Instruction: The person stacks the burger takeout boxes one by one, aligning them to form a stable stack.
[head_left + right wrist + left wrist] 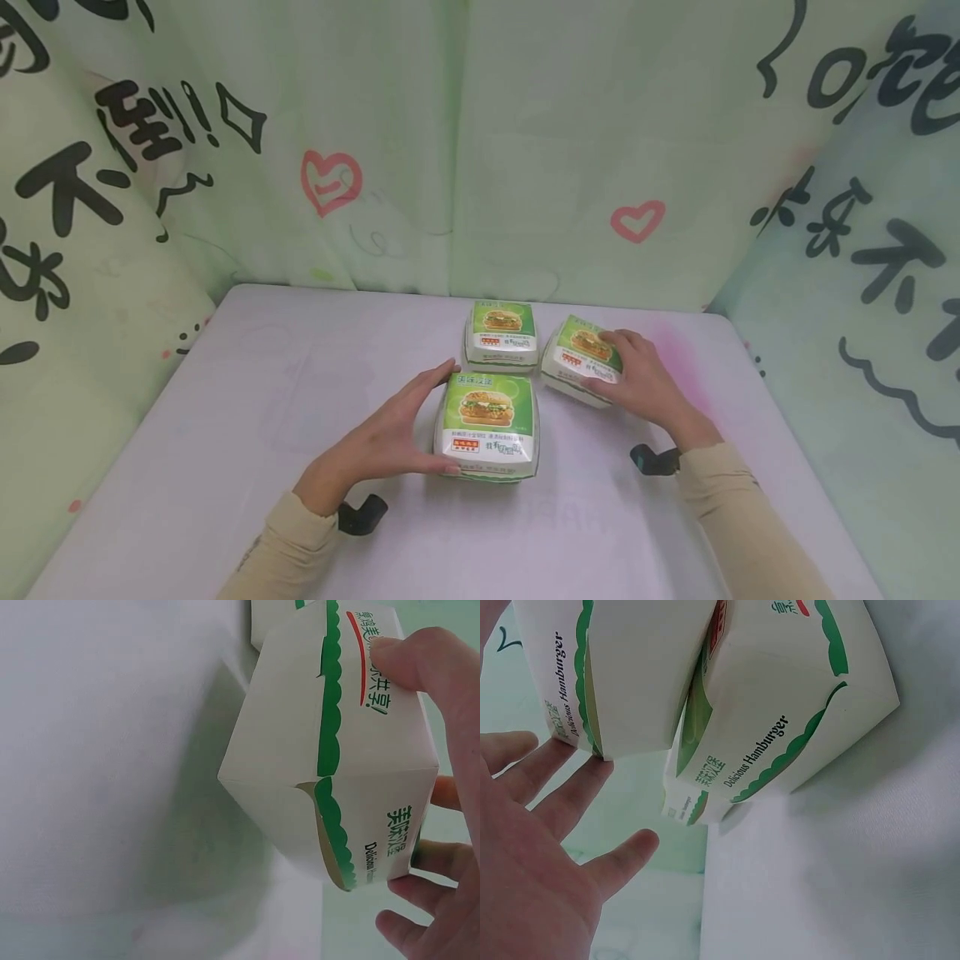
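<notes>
In the head view my left hand [375,446] spans the left side of a green-and-white hamburger box [489,408], thumb at its front and fingers towards its back. The left wrist view shows fingertips on the lower edge of this upper hamburger box [641,667], above another hamburger box [765,712] on the table; the head view hides that lower box. My right hand [648,379] grips a turned hamburger box [573,354] between thumb and fingers. In the right wrist view this gripped box [360,742] casts a wide shadow on the table.
Another hamburger box [501,333] stands behind, close to both held boxes. The pale table [300,392] ends at a green curtain [540,150] with drawn hearts and black lettering. Similar curtains border the left and right sides.
</notes>
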Tool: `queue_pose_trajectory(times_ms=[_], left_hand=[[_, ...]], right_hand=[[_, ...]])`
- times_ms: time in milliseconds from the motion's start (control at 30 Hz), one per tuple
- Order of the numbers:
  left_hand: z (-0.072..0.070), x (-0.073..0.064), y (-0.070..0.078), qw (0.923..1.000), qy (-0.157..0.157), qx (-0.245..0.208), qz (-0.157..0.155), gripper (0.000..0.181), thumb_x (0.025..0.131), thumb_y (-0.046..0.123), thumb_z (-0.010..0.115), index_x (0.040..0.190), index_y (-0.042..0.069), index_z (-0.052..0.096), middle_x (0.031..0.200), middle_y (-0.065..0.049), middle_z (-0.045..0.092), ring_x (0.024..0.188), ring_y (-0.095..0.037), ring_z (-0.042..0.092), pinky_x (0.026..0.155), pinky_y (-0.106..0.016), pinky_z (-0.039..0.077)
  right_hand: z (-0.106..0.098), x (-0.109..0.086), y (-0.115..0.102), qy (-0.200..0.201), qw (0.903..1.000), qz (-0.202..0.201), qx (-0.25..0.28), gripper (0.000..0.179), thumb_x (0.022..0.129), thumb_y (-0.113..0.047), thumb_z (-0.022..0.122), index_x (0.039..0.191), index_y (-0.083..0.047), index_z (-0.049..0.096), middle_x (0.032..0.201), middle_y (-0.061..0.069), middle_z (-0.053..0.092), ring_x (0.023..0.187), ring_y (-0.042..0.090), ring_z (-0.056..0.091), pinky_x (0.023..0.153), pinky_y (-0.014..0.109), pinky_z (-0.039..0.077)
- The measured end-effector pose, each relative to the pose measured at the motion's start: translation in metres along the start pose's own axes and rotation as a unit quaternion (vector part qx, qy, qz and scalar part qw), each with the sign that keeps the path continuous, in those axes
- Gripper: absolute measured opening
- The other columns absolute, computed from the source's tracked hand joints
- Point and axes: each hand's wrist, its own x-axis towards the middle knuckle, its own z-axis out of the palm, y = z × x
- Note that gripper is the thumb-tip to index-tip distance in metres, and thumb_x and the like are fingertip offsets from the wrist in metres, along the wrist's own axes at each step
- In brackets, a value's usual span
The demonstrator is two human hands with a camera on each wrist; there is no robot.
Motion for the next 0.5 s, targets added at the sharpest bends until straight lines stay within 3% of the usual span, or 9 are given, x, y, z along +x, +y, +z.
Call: queue_pose_trajectory(times_ms=[500], left_hand=[[0.002,0.001,0.000,0.9999,-0.003,-0.009,-0.009,0.122,0.065,0.046,0.091,0.159,0.018,0.019,0.162,0.005,0.028,0.150,-0.019,0.028,0.119,-0.051,0.033]], right_hand=[[-0.020,-0.005,-0.017,0.034,0.9990,-0.030,0.000,0.081,0.083,-0.047,0.075,0.147,-0.009,0.042,0.152,0.022,0.035,0.133,0.040,0.035,0.104,0.062,0.041]])
